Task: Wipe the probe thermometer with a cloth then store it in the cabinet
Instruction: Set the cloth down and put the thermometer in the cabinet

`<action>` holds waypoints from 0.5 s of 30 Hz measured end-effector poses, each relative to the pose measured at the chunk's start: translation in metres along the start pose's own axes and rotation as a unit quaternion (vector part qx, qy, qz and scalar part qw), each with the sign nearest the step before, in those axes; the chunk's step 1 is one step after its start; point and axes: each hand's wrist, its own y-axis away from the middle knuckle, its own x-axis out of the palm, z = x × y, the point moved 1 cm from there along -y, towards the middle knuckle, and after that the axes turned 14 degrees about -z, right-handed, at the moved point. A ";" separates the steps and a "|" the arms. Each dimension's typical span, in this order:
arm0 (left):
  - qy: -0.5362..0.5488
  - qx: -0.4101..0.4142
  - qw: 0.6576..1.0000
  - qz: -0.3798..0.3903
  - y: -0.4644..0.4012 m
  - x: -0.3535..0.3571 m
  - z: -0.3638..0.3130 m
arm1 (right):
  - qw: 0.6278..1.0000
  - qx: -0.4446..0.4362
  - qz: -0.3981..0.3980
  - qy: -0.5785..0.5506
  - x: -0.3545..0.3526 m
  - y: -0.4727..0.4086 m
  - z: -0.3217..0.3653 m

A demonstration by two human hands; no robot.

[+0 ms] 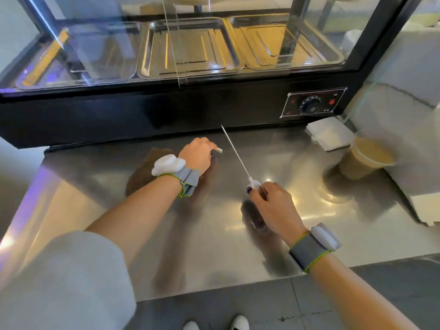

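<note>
The probe thermometer (235, 152) has a thin metal probe and a white handle. My right hand (273, 206) grips the handle above the steel counter (214, 246), with the probe pointing away and to the left, its tip near the base of the cabinet. My left hand (198, 153) hovers just left of the probe, fingers closed on a small white piece (219, 150) that sticks out of them; I cannot tell if it is a cloth. The glass-fronted display cabinet (166, 110) stands at the back of the counter.
Steel trays (190, 48) lie inside the cabinet, and its control panel (314, 102) with a dial is at the lower right. A stack of white napkins (331, 136) and a plastic cup of beige drink (366, 160) stand at the right.
</note>
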 end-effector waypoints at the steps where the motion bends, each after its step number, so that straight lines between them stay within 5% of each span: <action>1: -0.004 -0.001 1.000 -0.001 -0.006 0.003 -0.004 | 1.000 0.003 0.000 0.004 -0.002 -0.004 -0.005; 15: -0.054 -0.027 0.996 0.063 -0.035 0.013 -0.022 | 1.000 0.010 0.012 -0.002 -0.012 -0.026 -0.029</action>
